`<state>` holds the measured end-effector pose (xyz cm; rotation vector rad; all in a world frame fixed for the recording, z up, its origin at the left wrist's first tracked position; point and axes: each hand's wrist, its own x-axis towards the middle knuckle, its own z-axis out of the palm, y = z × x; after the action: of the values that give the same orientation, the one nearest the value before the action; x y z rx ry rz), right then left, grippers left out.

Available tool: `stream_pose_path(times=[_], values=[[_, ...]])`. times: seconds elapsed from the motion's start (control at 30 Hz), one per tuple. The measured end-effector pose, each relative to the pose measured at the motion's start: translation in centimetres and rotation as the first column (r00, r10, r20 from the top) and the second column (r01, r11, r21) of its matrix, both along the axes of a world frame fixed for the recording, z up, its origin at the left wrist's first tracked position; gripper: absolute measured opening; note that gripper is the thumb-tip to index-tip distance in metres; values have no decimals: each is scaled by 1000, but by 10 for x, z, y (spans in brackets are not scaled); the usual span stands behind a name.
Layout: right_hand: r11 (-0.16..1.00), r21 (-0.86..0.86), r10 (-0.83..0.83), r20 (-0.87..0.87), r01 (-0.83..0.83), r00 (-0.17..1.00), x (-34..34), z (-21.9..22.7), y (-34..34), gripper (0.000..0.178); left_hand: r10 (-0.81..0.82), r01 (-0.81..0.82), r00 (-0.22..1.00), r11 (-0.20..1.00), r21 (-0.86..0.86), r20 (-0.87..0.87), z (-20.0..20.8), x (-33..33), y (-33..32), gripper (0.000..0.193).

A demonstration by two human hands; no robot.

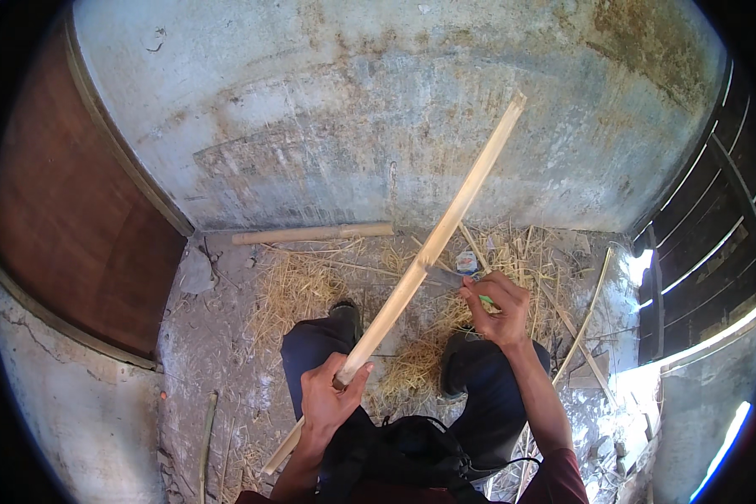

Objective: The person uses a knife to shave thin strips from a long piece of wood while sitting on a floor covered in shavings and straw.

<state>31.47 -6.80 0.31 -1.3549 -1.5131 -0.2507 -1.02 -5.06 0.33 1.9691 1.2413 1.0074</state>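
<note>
A long split bamboo strip [470, 186] slants up and away to the right in front of me. My left hand [332, 399] is closed round its near end, above my left thigh. In my right hand [501, 311], the fingers pinch a knife [445, 275], and a bit of green shows at the grip. The grey blade points left and meets the strip's right edge, close to a rough node about midway along it. Most of the knife's handle is hidden by my fingers.
Straw-like shavings [416, 370] litter the ground round my feet. A bamboo pole [311, 233] lies along the foot of the stained wall [311, 126]. Thin strips [592, 307] lie at the right. A brown door panel [76, 202] stands left; dark slats [701, 227] stand right.
</note>
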Motion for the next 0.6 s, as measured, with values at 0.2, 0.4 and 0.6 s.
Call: stream_pose_path(times=[0.2,0.4,0.6], values=[[999,16,-30,-66,31,997,3,7,2,9,0,1,1000,1000,10,-11,0,-4,-1,26],[998,4,-67,-79,68,995,9,10,4,9,-19,17,993,1000,-15,-115,1,-13,-3,26],[999,12,-46,-120,48,992,13,6,7,9,-12,8,995,999,-45,-99,2,-20,-6,26]])
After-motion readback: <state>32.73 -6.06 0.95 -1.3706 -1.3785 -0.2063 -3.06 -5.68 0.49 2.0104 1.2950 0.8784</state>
